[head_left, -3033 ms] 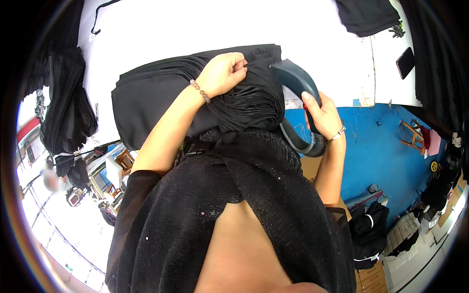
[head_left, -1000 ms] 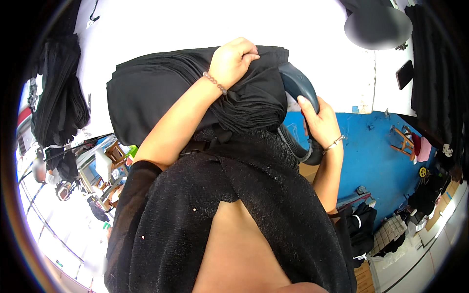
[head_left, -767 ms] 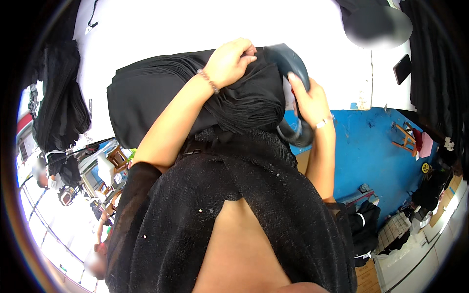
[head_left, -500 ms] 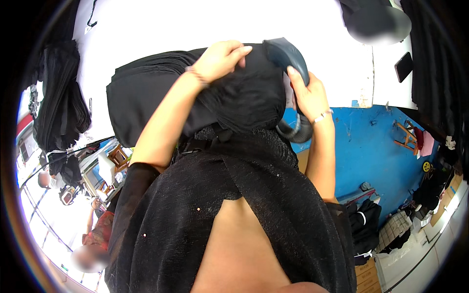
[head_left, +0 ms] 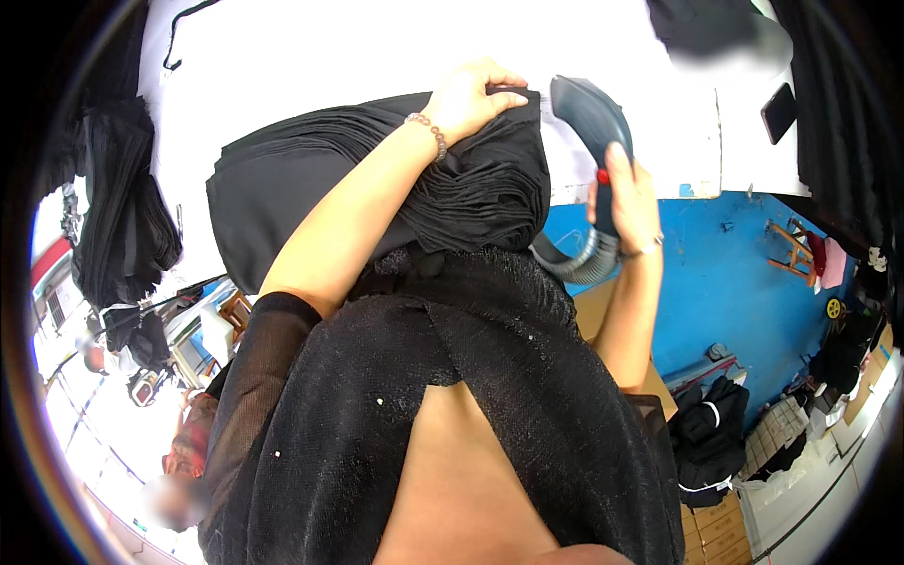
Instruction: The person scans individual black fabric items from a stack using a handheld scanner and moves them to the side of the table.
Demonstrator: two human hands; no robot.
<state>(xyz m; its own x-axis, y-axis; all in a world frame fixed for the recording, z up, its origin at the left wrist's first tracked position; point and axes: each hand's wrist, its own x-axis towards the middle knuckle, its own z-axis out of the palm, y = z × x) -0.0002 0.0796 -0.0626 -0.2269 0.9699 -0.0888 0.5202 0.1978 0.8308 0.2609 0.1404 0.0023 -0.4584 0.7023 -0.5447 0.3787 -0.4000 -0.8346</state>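
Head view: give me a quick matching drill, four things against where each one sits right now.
Things:
1. left hand
2. right hand
3. dark phone
4. bead bracelet

Places:
A. lying on the white table, far right
B. around the left wrist
C. pressing on the top edge of the black pleated fabric
D. gripping the handle of the steamer

Pairs: 1-C, 2-D, 3-A, 4-B
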